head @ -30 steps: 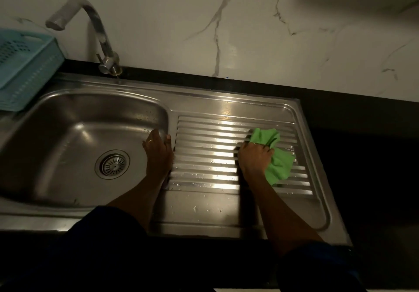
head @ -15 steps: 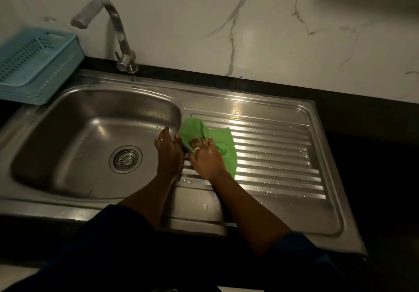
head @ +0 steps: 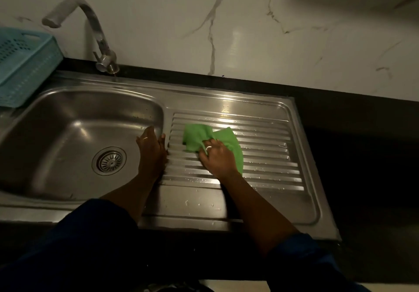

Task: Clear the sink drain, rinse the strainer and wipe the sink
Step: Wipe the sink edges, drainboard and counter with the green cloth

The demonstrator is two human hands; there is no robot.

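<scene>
Right hand (head: 218,159) gripping green cloth (head: 196,136) on drainboard (head: 269,155), left hand (head: 150,152) on sink (head: 204,97)

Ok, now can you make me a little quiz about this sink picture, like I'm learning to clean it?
1. True or false: the right hand holds a green cloth on the ribbed draining board.
2. Where is the strainer? A down in the basin; B on the draining board; C on the floor.
3. What colour is the basket beside the sink?
Key: 1 true; 2 A; 3 blue.
</scene>
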